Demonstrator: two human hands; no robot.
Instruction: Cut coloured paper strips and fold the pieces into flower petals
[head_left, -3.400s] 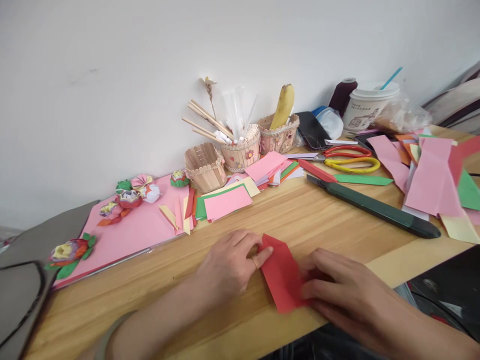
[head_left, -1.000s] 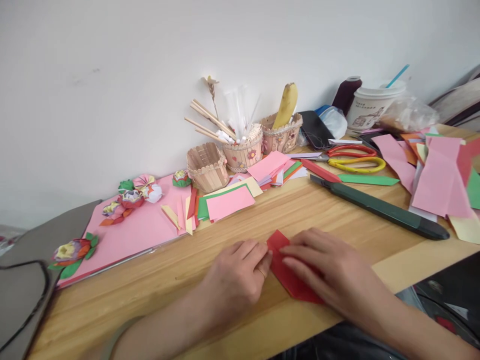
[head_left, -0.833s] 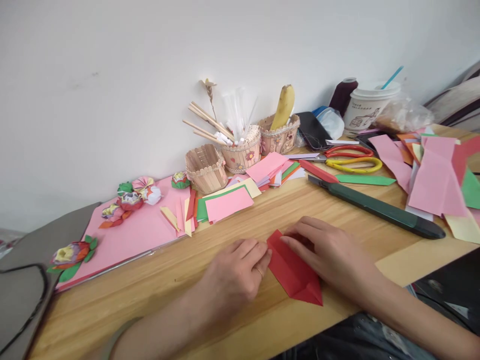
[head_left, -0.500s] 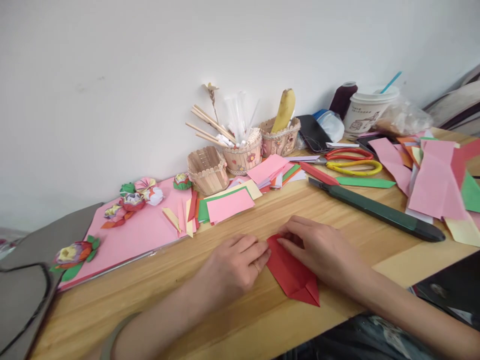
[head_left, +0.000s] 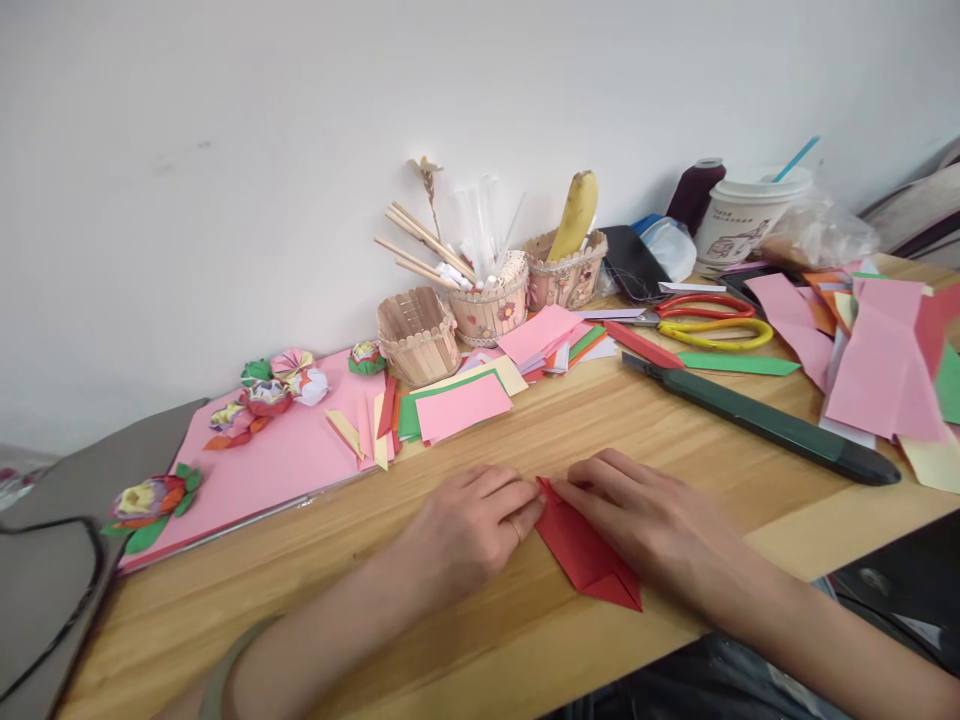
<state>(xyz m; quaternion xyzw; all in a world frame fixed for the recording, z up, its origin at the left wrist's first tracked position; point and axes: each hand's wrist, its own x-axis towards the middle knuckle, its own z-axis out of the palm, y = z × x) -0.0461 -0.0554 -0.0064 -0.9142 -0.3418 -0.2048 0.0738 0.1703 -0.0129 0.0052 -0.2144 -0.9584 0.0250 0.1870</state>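
A piece of red paper (head_left: 581,550) with folded corners lies on the wooden table near its front edge. My left hand (head_left: 480,515), wearing a ring, pinches the paper's upper left corner with curled fingers. Along the paper's upper right edge, my right hand (head_left: 645,510) presses with its thumb and bent fingers, covering that side. The near end of the paper shows a folded flap and a pointed tip. Both hands' fingertips are partly hidden.
A green utility knife (head_left: 772,420) lies right of my hands, with red-and-yellow-handled scissors (head_left: 712,325) behind it. Colored paper pieces (head_left: 465,405) lie at the back. Paper flowers (head_left: 266,395) rest on pink sheets (head_left: 292,470) at left. Small wooden baskets (head_left: 420,345) and a lidded cup (head_left: 750,220) stand along the wall.
My right hand has moved slightly, its thumb and fingers now flatter and closer against the red paper's upper edge. My left hand stays at the corner. The view has shifted a little.
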